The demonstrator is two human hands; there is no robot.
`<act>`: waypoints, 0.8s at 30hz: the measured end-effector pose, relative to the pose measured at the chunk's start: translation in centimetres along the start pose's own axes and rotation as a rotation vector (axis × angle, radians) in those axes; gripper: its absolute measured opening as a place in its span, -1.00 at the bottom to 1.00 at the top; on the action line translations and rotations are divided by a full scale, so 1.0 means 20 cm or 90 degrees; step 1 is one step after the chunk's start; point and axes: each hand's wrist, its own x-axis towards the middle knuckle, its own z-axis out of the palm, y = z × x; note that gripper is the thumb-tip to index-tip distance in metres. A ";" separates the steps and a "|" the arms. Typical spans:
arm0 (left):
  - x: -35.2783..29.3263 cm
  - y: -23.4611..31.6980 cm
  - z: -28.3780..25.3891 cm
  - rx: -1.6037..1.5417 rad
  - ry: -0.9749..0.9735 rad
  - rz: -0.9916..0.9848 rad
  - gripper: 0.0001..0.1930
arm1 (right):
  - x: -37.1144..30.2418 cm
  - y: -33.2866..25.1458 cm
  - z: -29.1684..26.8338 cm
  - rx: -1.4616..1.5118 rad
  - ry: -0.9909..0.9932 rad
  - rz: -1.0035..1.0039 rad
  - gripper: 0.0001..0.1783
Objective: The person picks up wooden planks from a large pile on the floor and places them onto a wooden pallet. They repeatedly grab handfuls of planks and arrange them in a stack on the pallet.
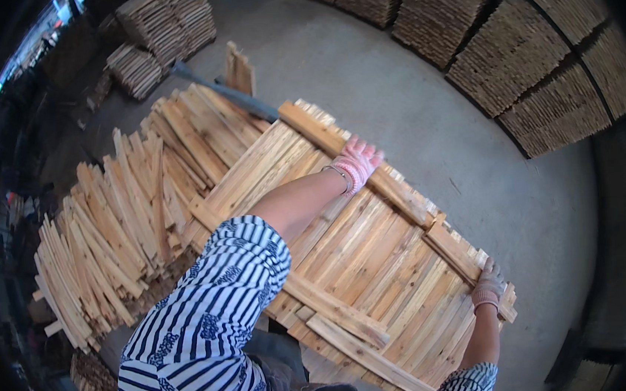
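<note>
Hands in pink-and-white knit gloves press on a long wooden slat [370,172] lying along the far edge of a layer of slats [348,259]. The left hand [357,162] rests flat on the slat near its upper end; the right hand [489,284], at about 4 o'clock from it, curls over the lower end of the same edge line, where a second slat [456,254] butts on. Whether either hand actually grips is not clear. Keeping both palms down and the edge piece flush with the slat ends beneath looks the sound way to square it. A loose heap of slats [108,236] sprawls at 9 o'clock, on a concrete floor [423,89]. Stacked bundles [524,50] stand at 1 o'clock. The striped sleeve [212,323] hides the stack's near corner; the left rim is dark.
</note>
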 end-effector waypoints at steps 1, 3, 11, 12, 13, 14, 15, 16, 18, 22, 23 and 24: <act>-0.09 -0.01 0.06 -0.046 0.073 -0.033 -0.42 | -0.01 -0.06 -0.04 0.041 0.075 -0.049 -0.38; -0.30 0.03 0.19 -0.134 0.229 -0.098 -0.40 | -0.16 -0.18 -0.11 0.123 0.219 -0.143 -0.28; -1.81 -0.40 0.17 -0.591 0.288 -0.602 -0.35 | -0.85 -1.27 -0.70 0.738 0.190 -0.569 -0.39; -2.02 -0.40 0.32 -0.529 0.278 -0.770 -0.32 | -0.98 -1.45 -0.82 0.832 0.080 -0.578 -0.43; -2.18 -0.46 0.37 -0.604 0.199 -0.924 -0.26 | -1.13 -1.61 -0.99 0.898 0.000 -0.611 -0.43; -2.35 -0.51 0.43 -0.632 0.151 -0.973 -0.18 | -1.27 -1.76 -1.12 0.966 -0.106 -0.647 -0.46; -2.46 -0.57 0.37 -0.711 0.067 -1.035 -0.14 | -1.38 -1.92 -1.21 1.021 -0.257 -0.651 -0.45; -2.58 -0.60 0.48 -0.733 0.041 -1.077 -0.10 | -1.48 -2.06 -1.31 0.909 -0.272 -0.754 -0.43; -2.73 -0.66 0.63 -0.755 0.042 -1.113 0.01 | -1.66 -2.31 -1.47 0.815 -0.426 -0.839 -0.36; -2.73 -0.98 0.82 -0.665 -0.170 -1.043 0.21 | -1.88 -2.77 -1.25 0.714 -0.589 -0.768 -0.35; -2.73 -1.01 0.91 -0.628 -0.160 -1.034 0.29 | -1.90 -2.86 -1.19 0.670 -0.558 -0.750 -0.36; -2.68 -1.09 1.00 -0.588 -0.189 -1.033 0.30 | -1.90 -2.99 -1.11 0.684 -0.624 -0.646 -0.35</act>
